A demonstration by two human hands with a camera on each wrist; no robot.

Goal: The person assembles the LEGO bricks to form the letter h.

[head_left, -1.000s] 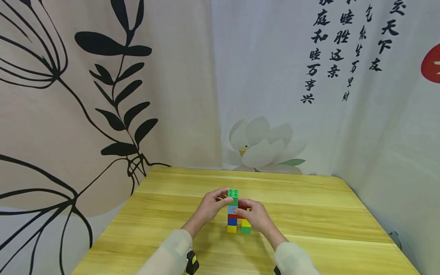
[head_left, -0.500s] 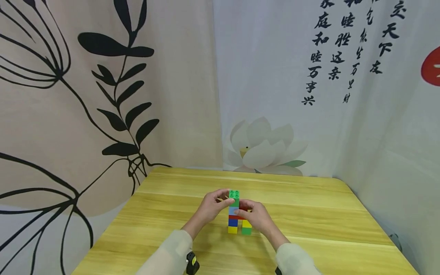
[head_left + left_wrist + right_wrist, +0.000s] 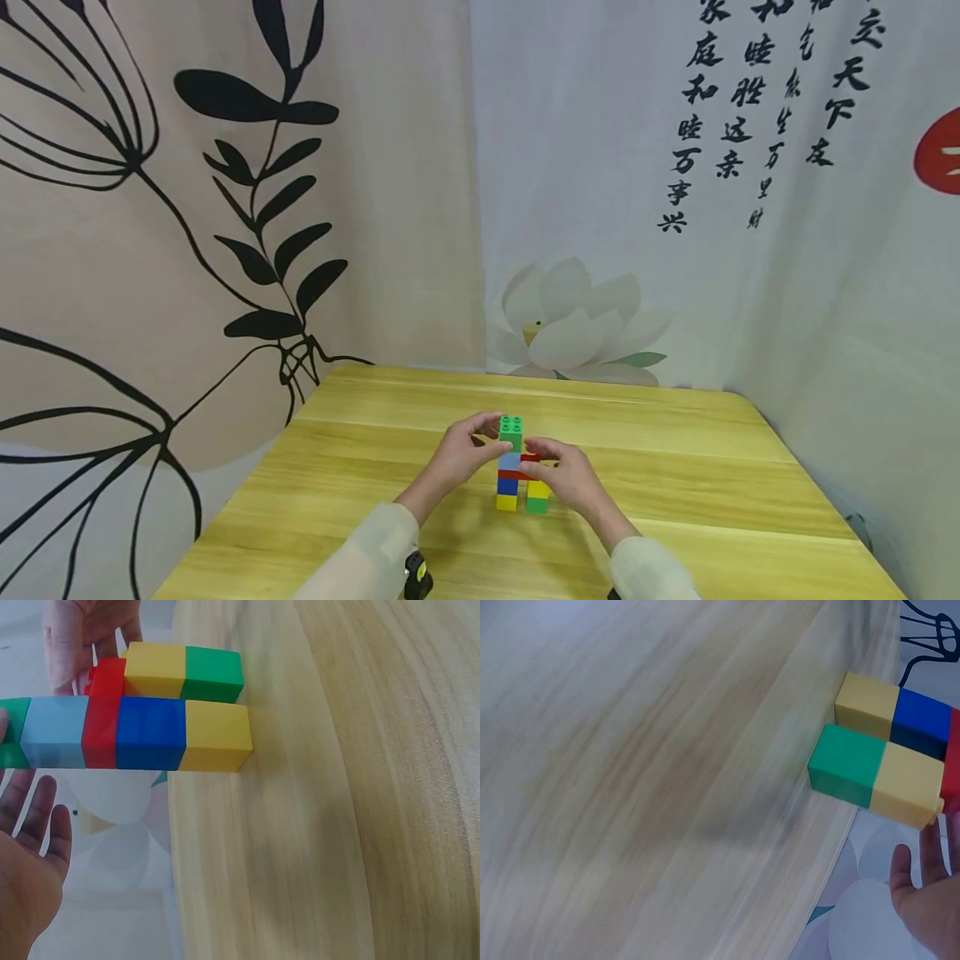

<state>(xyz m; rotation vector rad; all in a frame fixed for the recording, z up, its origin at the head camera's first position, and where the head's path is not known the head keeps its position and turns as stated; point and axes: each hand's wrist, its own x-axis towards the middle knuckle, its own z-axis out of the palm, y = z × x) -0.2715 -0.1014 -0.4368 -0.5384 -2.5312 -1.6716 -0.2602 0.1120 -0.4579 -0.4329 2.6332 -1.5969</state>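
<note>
A tower of toy building blocks (image 3: 507, 486) stands on the wooden table. Its left column runs yellow, blue, a red crosspiece (image 3: 103, 712), light blue (image 3: 56, 731) and a studded green block (image 3: 511, 427) on top. Under the crosspiece's right end, a yellow block (image 3: 909, 784) sits on a green one (image 3: 846, 765). My left hand (image 3: 459, 446) pinches the top green block between thumb and fingers; its other fingers hang free. My right hand (image 3: 566, 473) is beside the red crosspiece with fingers loosely extended, its thumb tip overlapping the crosspiece in the head view.
The wooden table (image 3: 360, 533) extends around the tower, its far edge close to a curtain (image 3: 405, 208) printed with plants, a lotus and dark characters. A dark wrist device (image 3: 417, 575) sits at the left sleeve.
My right hand has drawn slightly to the right, its thumb coming off the light blue block. The left hand keeps its hold on the green block. The tower stays standing.
</note>
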